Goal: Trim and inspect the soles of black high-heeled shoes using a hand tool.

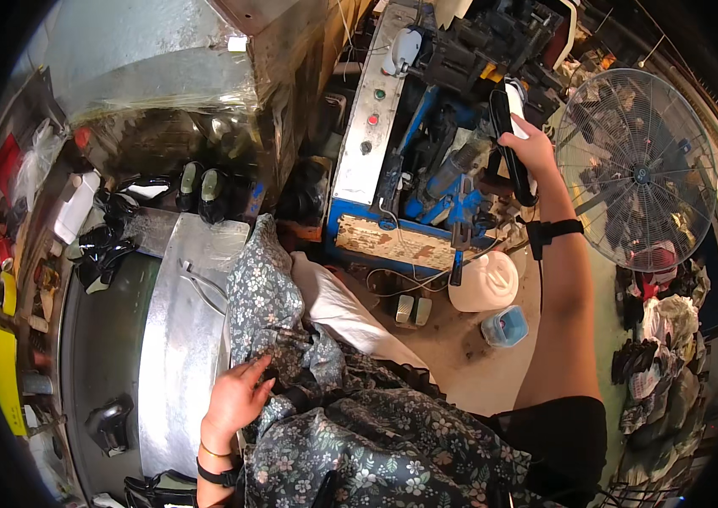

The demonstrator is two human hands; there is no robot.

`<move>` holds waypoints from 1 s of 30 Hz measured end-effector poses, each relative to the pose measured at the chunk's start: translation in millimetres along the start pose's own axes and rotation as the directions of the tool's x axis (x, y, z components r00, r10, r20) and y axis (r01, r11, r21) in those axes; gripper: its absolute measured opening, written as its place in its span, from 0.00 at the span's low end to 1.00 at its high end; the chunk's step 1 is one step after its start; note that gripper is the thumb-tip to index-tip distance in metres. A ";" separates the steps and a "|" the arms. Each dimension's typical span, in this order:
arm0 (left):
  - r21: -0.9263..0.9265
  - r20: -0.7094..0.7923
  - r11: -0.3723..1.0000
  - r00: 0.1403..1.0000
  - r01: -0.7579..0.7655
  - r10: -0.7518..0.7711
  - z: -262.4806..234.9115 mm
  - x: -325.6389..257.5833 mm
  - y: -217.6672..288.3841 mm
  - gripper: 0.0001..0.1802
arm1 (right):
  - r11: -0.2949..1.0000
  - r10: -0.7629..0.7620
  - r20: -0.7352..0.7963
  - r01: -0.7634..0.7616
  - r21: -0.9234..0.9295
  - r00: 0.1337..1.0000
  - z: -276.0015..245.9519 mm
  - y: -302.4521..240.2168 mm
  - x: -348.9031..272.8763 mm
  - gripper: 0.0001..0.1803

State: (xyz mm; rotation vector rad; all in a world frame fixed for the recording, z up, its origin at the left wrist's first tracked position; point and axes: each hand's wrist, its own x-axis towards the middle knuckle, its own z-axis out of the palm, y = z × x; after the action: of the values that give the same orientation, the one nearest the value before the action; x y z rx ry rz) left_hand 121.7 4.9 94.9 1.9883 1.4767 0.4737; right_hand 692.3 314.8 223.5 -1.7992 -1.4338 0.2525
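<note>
My right hand (531, 146) reaches far out over the machine (439, 173) and is closed around a long black shoe (510, 173) with a white part along it. The shoe is upright on end, beside the machine's dark clamps. My left hand (239, 396) lies against my floral apron (384, 449), with its fingers stretched out and nothing in them. Next to that hand is a shiny metal ledge (174, 356) with metal pincers (204, 284) on it.
A large caged fan (636, 169) stands right of my forearm. On the floor are a white plastic jug (484, 282) and a blue tub (505, 327). A dark conveyor belt (109, 339) at left carries black shoe parts; dark shoes (202, 190) stand beyond the ledge.
</note>
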 end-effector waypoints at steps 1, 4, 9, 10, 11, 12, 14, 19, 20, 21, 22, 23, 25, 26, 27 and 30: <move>0.003 0.003 1.000 1.000 0.000 0.000 -2.9 0.9 0.6 0.21 | 1.000 0.005 0.050 -0.004 -0.011 0.999 -1.8 0.3 3.2 0.41; -0.077 -0.010 0.997 1.000 0.000 -0.001 -11.6 2.2 5.9 0.21 | 0.998 0.055 0.133 -0.053 -0.018 0.990 -7.1 -13.7 2.6 0.42; -0.437 -0.062 0.856 0.959 -0.276 0.278 -68.5 27.1 48.7 0.20 | 0.982 0.132 0.065 -0.122 -0.144 0.989 1.7 -27.3 1.1 0.43; -0.536 -0.057 0.783 0.938 -0.317 0.341 -83.7 29.5 62.0 0.20 | 0.987 0.110 0.053 -0.103 -0.120 0.993 -0.6 -15.7 5.4 0.44; -0.671 -0.099 0.640 0.901 -0.374 0.423 -91.3 32.7 72.6 0.21 | 0.994 0.108 0.078 -0.105 -0.038 0.991 -8.1 -4.1 8.1 0.43; -0.781 -0.153 0.471 0.856 -0.410 0.493 -97.1 37.3 83.9 0.22 | 0.988 0.144 0.100 -0.149 0.045 0.985 -21.4 8.8 8.7 0.43; -0.873 -0.290 0.094 0.665 -0.478 0.689 -100.2 52.2 112.5 0.27 | 0.951 0.233 0.207 -0.267 0.155 0.950 -27.7 0.3 -2.7 0.42; -0.934 -0.316 -0.203 0.420 -0.293 0.851 -100.1 69.5 188.3 0.28 | 0.978 0.132 0.224 -0.164 0.131 0.966 -4.8 -23.6 5.2 0.44; -0.774 -0.606 -0.503 0.223 -0.384 0.763 -81.0 89.6 209.2 0.26 | 0.973 0.157 0.220 -0.189 0.135 0.963 -12.5 -16.9 2.3 0.43; -0.516 -0.820 -0.735 0.007 -0.440 0.572 -69.3 91.8 224.8 0.27 | 0.969 0.152 0.245 -0.194 0.156 0.958 -10.5 -20.3 3.1 0.43; -0.599 -0.795 -0.714 0.373 -0.361 0.478 -44.0 59.0 226.3 0.27 | 0.973 0.157 0.236 -0.190 0.127 0.959 -13.1 -9.1 5.6 0.43; -0.603 -0.792 -0.708 0.380 -0.368 0.477 -43.4 57.4 225.2 0.27 | 0.990 0.135 0.212 -0.140 0.009 0.968 -9.7 -13.3 3.9 0.43; -0.633 -0.768 -0.697 0.387 -0.336 0.511 -44.5 54.2 223.2 0.27 | 0.985 0.135 0.194 -0.111 -0.129 0.972 -2.7 -23.5 -2.1 0.43; -0.647 -0.756 -0.691 0.391 -0.322 0.525 -45.7 56.7 220.4 0.26 | 0.980 0.197 0.242 -0.190 -0.051 0.950 2.0 -40.2 -11.5 0.45; -0.659 -0.745 -0.686 0.395 -0.308 0.538 -48.4 60.2 215.9 0.26 | 0.984 0.136 0.216 -0.105 -0.146 0.967 7.9 -36.1 -9.4 0.48; -0.687 -0.720 -0.677 0.374 -0.265 0.585 -45.6 47.5 211.7 0.26 | 0.813 -0.005 0.118 0.073 -0.577 0.993 46.6 -23.2 -33.6 0.54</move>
State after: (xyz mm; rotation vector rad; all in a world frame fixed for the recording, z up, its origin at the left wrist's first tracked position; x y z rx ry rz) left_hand 263.0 21.0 264.9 0.8989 -0.8256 1.2901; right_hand 636.3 307.1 198.2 -2.2649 -1.7571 -0.1352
